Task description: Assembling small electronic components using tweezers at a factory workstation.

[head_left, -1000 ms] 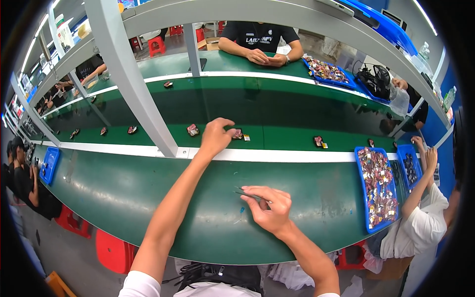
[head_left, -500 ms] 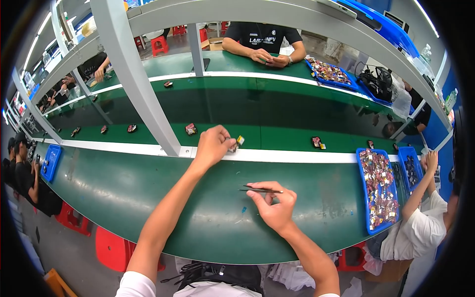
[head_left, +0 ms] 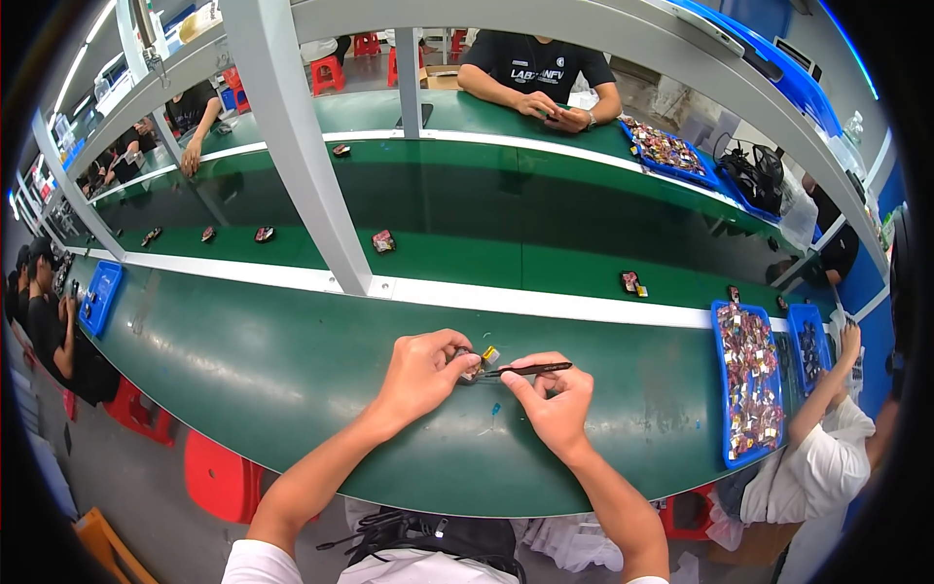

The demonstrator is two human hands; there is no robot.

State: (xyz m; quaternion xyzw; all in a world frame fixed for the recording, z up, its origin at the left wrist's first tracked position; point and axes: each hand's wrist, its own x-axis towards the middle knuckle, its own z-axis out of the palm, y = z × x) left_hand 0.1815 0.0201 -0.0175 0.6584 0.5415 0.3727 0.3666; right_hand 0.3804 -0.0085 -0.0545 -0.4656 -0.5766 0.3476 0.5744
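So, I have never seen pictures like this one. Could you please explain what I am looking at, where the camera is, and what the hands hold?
The camera sits on a person's head and looks down, so its wide lens bends straight edges. The two bare forearms rising from the lower edge belong to that person. The left hand pinches a small part, dark with a yellow bit, just over the green table. The right hand holds dark tweezers, whose tip points at that part. Behind a white strip runs a green belt carrying more small parts. At the right, a blue tray is full of such parts, and another person's hand reaches near it. Other people sit around the line.
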